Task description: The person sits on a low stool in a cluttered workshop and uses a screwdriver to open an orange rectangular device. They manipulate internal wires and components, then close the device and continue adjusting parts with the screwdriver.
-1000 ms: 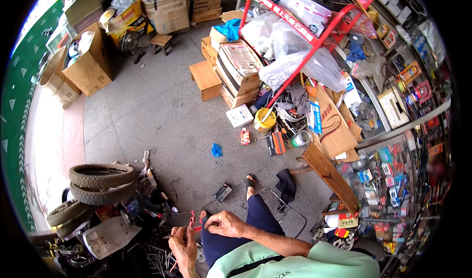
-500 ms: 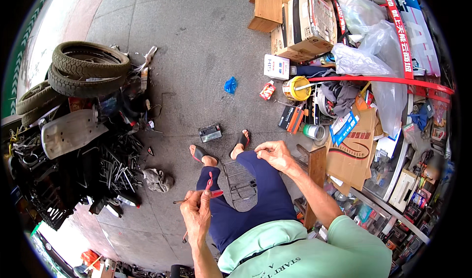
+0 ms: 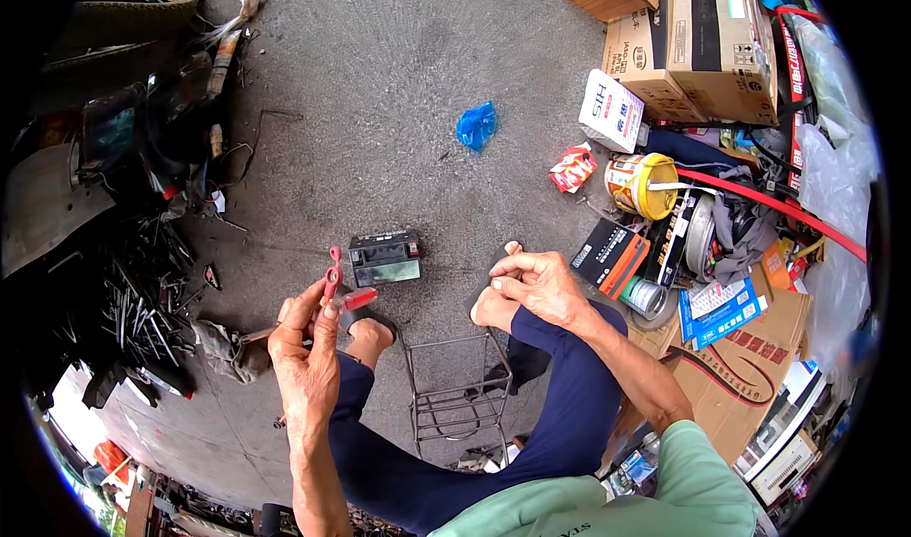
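My left hand (image 3: 308,347) is closed on a screwdriver with a translucent red handle (image 3: 359,298); its thin shaft sticks out on the far side of the fingers. A small red piece with ring-shaped loops (image 3: 332,276) is pinched at the same fingertips. Just beyond that hand, a black battery (image 3: 384,258) sits on the ground, a red spot at its right end. Over my right foot, my right hand (image 3: 539,288) has thumb and fingers pressed together; whatever may be between them is hidden. A bare metal rack (image 3: 460,385) lies between my legs.
Dark metal parts (image 3: 142,319) and tyres (image 3: 133,10) are heaped at left, near a grey rag (image 3: 228,352). A blue plastic bag (image 3: 476,125) lies ahead. On the right are a yellow-rimmed bucket (image 3: 641,184), cardboard boxes (image 3: 697,44) and a flat carton (image 3: 731,376).
My view has come lower and closer to the ground, and my knees have spread. Both hands have moved forward, the left one nearer the battery, still gripping the screwdriver and red looped piece.
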`<state>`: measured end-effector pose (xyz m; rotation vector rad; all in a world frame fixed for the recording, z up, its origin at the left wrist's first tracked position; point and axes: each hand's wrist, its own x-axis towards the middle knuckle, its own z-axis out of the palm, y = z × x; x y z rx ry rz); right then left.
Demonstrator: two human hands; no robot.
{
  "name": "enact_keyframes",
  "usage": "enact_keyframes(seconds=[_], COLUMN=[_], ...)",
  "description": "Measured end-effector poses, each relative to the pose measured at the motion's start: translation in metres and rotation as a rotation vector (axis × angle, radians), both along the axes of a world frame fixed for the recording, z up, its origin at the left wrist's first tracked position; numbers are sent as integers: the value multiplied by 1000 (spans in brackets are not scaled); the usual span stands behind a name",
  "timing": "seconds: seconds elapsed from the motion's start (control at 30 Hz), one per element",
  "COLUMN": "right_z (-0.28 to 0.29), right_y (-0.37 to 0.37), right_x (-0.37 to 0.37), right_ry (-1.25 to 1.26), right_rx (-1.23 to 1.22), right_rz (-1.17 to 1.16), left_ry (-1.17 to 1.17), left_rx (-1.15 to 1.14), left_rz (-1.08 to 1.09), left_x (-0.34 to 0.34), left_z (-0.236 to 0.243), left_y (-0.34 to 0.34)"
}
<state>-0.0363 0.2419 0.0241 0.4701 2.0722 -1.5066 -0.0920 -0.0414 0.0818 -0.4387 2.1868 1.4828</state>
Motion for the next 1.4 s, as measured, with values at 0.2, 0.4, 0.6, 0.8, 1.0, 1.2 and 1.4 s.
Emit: enact_keyframes(seconds=[0.2, 0.4, 0.6, 0.8, 1.0, 1.2, 1.4], right_z=[-14, -14, 3, 10, 28, 21, 12], right_y=[2, 10, 9, 6, 1, 5, 15], right_x=[-21, -14, 6, 22, 21, 20, 26], right_ry=[325, 475, 478, 478, 234, 465, 675], right_rx=[210, 363, 347, 306, -424, -240, -44], right_rz=[271, 134, 123, 47, -185, -94, -20], left_ry=[-86, -229, -290, -482, -256, -15, -150], left_rx=[102, 223, 375, 594, 490, 427, 577], left_rz=[-85, -54, -45, 134, -42, -228, -170], left_x=[1, -2, 12, 24, 39, 54, 60], left_z=[-51, -34, -37, -29, -33, -39, -37], left_y=[23, 45, 44, 55, 70, 96, 105])
